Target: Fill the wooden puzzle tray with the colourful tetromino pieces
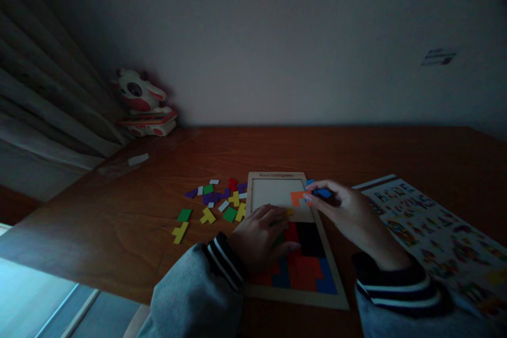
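Right grip: a blue puzzle piece (322, 192) is pinched between the thumb and fingertips of the right hand (348, 211), just past the right edge of the wooden puzzle tray (331, 281), level with its upper half.
Left grip: the left hand (261, 237) is laid palm down on the tray with fingers loosely curled; a small yellow bit (290, 212) shows at the fingertips, but whether it is gripped cannot be told.
Blue piece position: it is held beside the orange piece (298, 198), which lies in the tray's bare pale area near the right rim; contact between the two cannot be judged in the dim light.
Tray contents: the lower half is filled with fitted red, blue, orange and dark pieces, partly covered by the left hand; the upper half is mostly bare.
Tray placement: it is lying flat on the brown wooden table (119, 222), directly in front of the person.
Loose pieces: a scatter of loose pieces (216, 200) in yellow, green, purple, red and white is spread on the table just left of the tray.
Sleeves: grey sleeves with dark, white-striped cuffs are seen on both arms.
Right of tray: a printed pattern sheet (435, 232) is laid near the right hand.
Far corner: a red and white plush toy (142, 103) is set against the wall, beside a curtain (47, 111).
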Motion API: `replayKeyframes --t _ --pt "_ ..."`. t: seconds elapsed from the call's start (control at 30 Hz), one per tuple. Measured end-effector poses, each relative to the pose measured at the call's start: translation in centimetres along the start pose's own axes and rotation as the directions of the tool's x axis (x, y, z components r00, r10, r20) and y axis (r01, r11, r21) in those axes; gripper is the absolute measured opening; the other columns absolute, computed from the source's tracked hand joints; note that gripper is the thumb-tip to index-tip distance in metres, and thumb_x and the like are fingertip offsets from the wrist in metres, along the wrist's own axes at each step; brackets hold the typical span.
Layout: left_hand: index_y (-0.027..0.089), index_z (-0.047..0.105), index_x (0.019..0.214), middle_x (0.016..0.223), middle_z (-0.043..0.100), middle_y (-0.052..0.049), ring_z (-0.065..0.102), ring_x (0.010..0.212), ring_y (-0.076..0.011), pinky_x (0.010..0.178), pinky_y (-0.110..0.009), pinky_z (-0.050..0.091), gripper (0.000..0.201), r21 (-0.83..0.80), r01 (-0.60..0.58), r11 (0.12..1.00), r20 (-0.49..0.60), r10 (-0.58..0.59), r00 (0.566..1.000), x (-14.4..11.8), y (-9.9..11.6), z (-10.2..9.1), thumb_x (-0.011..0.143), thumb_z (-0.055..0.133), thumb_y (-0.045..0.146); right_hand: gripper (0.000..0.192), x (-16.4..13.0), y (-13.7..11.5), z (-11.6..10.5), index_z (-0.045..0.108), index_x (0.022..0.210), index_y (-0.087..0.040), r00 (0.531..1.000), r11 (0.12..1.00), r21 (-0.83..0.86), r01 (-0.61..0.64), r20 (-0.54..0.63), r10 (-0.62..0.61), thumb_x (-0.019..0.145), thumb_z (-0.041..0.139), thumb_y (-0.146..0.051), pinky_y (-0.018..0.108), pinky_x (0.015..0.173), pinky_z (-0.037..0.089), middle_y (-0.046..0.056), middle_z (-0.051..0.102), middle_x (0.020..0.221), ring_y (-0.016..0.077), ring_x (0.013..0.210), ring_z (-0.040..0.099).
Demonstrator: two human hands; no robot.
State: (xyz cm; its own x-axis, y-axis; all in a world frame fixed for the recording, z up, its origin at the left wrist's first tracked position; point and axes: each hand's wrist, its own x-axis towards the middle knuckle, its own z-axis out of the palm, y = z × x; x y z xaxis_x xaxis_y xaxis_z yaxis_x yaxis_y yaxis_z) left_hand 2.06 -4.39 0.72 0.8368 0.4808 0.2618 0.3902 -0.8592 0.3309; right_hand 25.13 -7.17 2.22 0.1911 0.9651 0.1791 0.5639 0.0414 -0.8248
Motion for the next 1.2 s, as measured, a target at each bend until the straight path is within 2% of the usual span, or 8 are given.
replayKeyframes --t 0.23,0.47,0.63,0.9,0.97,1.03,1.13,1.2 --pt "0.016 0.066 0.114 0.131 0.063 -0.009 0.056 0.125 -0.0234 0.114 -0.046 0.04 0.036 0.005 -0.003 1.0 0.002 0.003 1.0 -0.26 -0.37 0.2 0.1 0.046 0.042 0.027 0.04 0.22 -0.03 0.07 0.098 -0.026 1.0 0.999 -0.033 -0.005 -0.005 0.005 0.082 0.065 -0.047 0.033 0.073 0.056 0.003 0.076 0.092 0.022 0.08 0.072" --pt "0.016 0.065 0.118 0.131 0.065 -0.009 0.058 0.125 -0.0226 0.112 -0.044 0.042 0.036 -0.023 -0.065 0.998 0.03 0.066 0.997 -0.38 -0.36 -0.03 0.102 0.044 0.039 0.025 0.05 0.21 -0.15 0.069 0.098 -0.026 1.0 0.998 -0.055 0.015 0.013 -0.014 0.084 0.063 -0.045 0.034 0.073 0.055 0.004 0.076 0.094 0.0228 0.083 0.071" --pt "0.015 0.07 0.106 0.116 0.072 -0.009 0.067 0.109 -0.0207 0.104 -0.039 0.05 0.035 -0.025 -0.148 0.989 -0.049 0.146 0.988 -0.34 -0.24 0.12 0.102 0.044 0.038 0.024 0.07 0.38 -0.09 0.069 0.097 -0.026 0.999 0.998 -0.052 0.019 0.037 -0.017 0.084 0.064 -0.045 0.033 0.074 0.055 0.003 0.076 0.095 0.0222 0.083 0.071" --pt "0.015 0.071 0.096 0.102 0.076 -0.007 0.069 0.101 -0.0208 0.093 -0.036 0.057 0.026 0.039 -0.225 0.974 -0.219 0.228 0.949 -0.28 -0.34 0.58 0.098 0.052 0.032 0.022 -0.02 0.06 0.06 0.07 0.096 -0.027 0.998 0.995 -0.091 0.035 0.058 -0.03 0.085 0.063 -0.044 0.03 0.07 0.054 0.002 0.076 0.092 0.021 0.081 0.072" --pt "0.016 0.071 0.088 0.096 0.076 -0.005 0.071 0.093 -0.0196 0.086 -0.034 0.058 0.021 0.049 -0.209 0.977 -0.278 0.214 0.936 -0.2 -0.28 0.38 0.096 0.055 0.028 0.022 -0.09 -0.03 0.1 0.07 0.097 -0.027 0.998 0.996 -0.087 0.033 0.062 -0.028 0.084 0.063 -0.044 0.029 0.068 0.054 0.001 0.076 0.091 0.0207 0.08 0.072" --pt "0.017 0.07 0.084 0.091 0.076 -0.005 0.071 0.085 -0.0178 0.079 -0.033 0.059 0.018 0.054 -0.139 0.989 -0.352 0.149 0.924 -0.12 -0.21 0.09 0.094 0.056 0.025 0.024 -0.16 -0.1 0.21 0.07 0.098 -0.028 0.997 0.997 -0.078 0.019 0.072 -0.013 0.083 0.065 -0.045 0.029 0.067 0.054 0.002 0.076 0.089 0.0209 0.078 0.072" --pt "0.017 0.068 0.1 0.096 0.074 -0.007 0.069 0.086 -0.0188 0.077 -0.033 0.059 0.014 0.052 -0.031 0.998 -0.405 0.049 0.913 -0.09 -0.09 -0.24 0.093 0.058 0.025 0.026 -0.25 -0.32 0.49 0.07 0.1 -0.027 0.993 0.999 -0.032 0.015 0.115 -0.011 0.083 0.065 -0.046 0.031 0.07 0.055 0.003 0.076 0.094 0.0217 0.082 0.071" --pt "0.017 0.063 0.114 0.101 0.073 -0.008 0.068 0.09 -0.0212 0.078 -0.036 0.059 0.025 0.066 -0.017 0.998 -0.384 0.041 0.923 -0.16 0.04 -0.26 0.092 0.061 0.027 0.026 -0.32 -0.61 0.67 0.069 0.099 -0.026 0.989 1.0 0.013 0.012 0.145 -0.013 0.083 0.066 -0.045 0.032 0.073 0.055 0.003 0.076 0.098 0.0219 0.085 0.071"
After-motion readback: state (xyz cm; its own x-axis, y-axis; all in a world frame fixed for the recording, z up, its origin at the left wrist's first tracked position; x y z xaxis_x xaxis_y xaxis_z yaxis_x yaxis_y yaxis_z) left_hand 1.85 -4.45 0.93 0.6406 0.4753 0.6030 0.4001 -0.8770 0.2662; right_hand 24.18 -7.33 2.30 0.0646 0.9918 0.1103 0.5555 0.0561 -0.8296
